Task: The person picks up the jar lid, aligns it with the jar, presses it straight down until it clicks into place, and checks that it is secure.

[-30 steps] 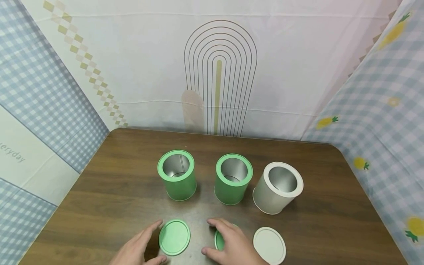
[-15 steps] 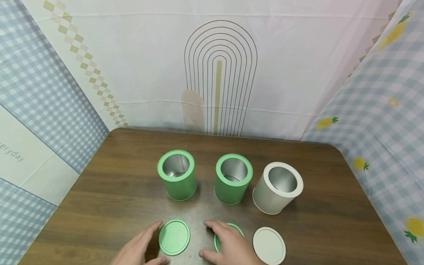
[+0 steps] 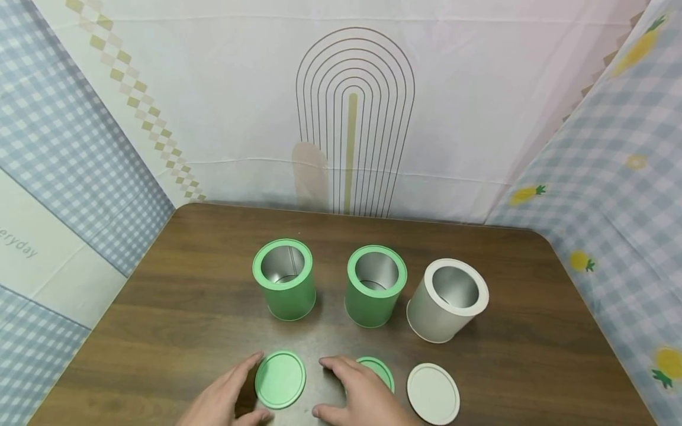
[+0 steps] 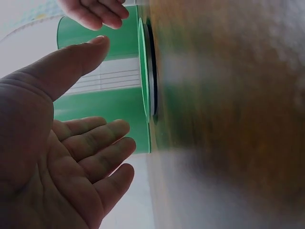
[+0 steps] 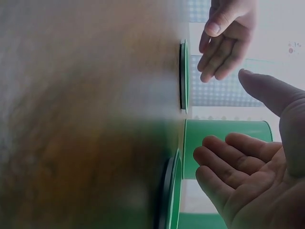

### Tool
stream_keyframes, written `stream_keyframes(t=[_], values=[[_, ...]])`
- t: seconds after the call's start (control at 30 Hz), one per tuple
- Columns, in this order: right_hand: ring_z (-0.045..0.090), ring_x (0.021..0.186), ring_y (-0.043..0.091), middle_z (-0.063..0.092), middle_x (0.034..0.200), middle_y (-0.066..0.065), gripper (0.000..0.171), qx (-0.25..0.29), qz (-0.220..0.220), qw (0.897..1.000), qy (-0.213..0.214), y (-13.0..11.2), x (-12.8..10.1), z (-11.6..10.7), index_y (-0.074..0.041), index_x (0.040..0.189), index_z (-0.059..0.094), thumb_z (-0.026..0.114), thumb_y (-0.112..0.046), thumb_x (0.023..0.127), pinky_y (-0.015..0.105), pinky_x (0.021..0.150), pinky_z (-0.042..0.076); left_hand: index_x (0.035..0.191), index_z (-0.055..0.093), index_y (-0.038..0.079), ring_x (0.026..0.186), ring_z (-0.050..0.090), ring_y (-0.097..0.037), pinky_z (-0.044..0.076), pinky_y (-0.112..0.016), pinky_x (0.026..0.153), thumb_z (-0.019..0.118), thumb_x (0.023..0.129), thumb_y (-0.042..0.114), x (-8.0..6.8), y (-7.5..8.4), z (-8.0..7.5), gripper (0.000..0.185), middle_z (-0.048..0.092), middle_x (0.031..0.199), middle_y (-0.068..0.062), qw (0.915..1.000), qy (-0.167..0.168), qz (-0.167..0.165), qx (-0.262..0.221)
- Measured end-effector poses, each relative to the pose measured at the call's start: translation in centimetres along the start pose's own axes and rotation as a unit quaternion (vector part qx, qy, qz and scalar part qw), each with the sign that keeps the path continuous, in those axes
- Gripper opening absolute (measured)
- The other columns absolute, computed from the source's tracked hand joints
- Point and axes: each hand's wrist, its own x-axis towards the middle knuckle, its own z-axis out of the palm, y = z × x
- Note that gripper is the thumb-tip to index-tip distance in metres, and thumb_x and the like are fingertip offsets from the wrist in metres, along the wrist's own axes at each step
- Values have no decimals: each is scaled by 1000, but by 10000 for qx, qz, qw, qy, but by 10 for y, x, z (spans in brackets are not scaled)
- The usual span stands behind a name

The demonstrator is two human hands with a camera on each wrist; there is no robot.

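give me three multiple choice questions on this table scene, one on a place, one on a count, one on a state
1. Where does the white lid lie?
A. in front of the white tin
B. on top of a green tin
C. under the left hand

2. How many green tins stand on the table?
A. one
B. two
C. four

3. What state are the tins in?
A. all closed
B. all open, lids off
C. only the white one open

Answers:
1 A, the lid lies flat on the table, nearer than the white tin.
2 B, the left green tin and the middle green tin flank no others.
3 B, each shows its bare metal inside, and the left green lid lies on the table.
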Motion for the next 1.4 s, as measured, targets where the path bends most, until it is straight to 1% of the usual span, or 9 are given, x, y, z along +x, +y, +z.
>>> stream_keyframes(t=[0.17, 0.23, 0.4, 0.63, 0.77, 0.9, 1.07, 1.17, 1.4], values=[[63, 113, 15, 66, 122, 1, 63, -4, -27, 10000, -57, -1, 2, 1, -8, 131, 62, 80, -44, 83, 32, 94, 53, 141, 52, 5, 104, 64, -16, 57, -37, 83, 85, 74, 55, 2, 1, 0, 90, 63, 130, -3, 9998, -148, -92, -23], [63, 113, 15, 66, 122, 2, 63, 15, -33, 10000, -80, -2, 3, 1, -7, 131, 62, 80, -45, 84, 32, 94, 53, 141, 51, 5, 104, 64, -16, 57, -37, 83, 85, 74, 54, 3, 2, 0, 90, 63, 131, -3, 9999, -135, -52, 19], [63, 113, 15, 66, 122, 1, 62, -2, -87, 9999, -94, -4, 5, 2, -7, 131, 62, 80, -44, 84, 32, 94, 53, 141, 52, 5, 106, 66, -20, 58, -38, 83, 87, 73, 50, 4, 1, 3, 89, 64, 132, -4, 9997, 82, 169, 180], [62, 115, 15, 66, 124, 1, 61, -18, -98, 9997, -205, -5, 9, 5, -8, 131, 63, 79, -45, 84, 32, 94, 53, 142, 50, 4, 107, 66, -22, 58, -38, 83, 86, 74, 51, 6, -1, 4, 91, 63, 133, -6, 9996, -91, 204, 171], [62, 116, 15, 66, 125, 0, 62, -51, -79, 9994, -328, -7, 11, 5, -9, 131, 62, 79, -46, 84, 32, 95, 53, 142, 50, 4, 106, 66, -21, 58, -38, 81, 87, 74, 49, 8, -1, 5, 90, 63, 132, -6, 9995, -90, 245, 160], [61, 117, 15, 66, 125, 0, 64, -128, -69, 9988, -462, -8, 12, 7, -9, 132, 63, 80, -47, 83, 31, 95, 52, 140, 51, 2, 108, 66, -23, 58, -39, 83, 89, 72, 44, 8, -2, 6, 88, 63, 132, -7, 9991, -2, 346, 224], [61, 117, 14, 66, 125, 1, 64, -270, -58, 9978, -610, -9, 13, 9, -10, 131, 63, 80, -48, 82, 30, 95, 52, 140, 51, -2, 113, 65, -28, 57, -44, 87, 89, 72, 40, 11, -5, 7, 88, 62, 134, -12, 9989, -159, 377, 233], [61, 117, 13, 66, 124, 1, 64, -295, -56, 9974, -654, -10, 14, 10, -10, 131, 64, 80, -47, 82, 30, 95, 52, 139, 51, -2, 113, 65, -28, 57, -44, 87, 90, 71, 36, 11, -6, 7, 87, 62, 133, -11, 9988, -208, 393, 223], [60, 117, 13, 67, 123, -1, 62, -378, -124, 9966, -728, -10, 17, 11, -9, 129, 64, 80, -47, 82, 30, 96, 51, 137, 52, -1, 111, 65, -28, 57, -44, 88, 92, 68, 28, 12, -7, 7, 85, 64, 129, -10, 9972, -24, 638, 393]])
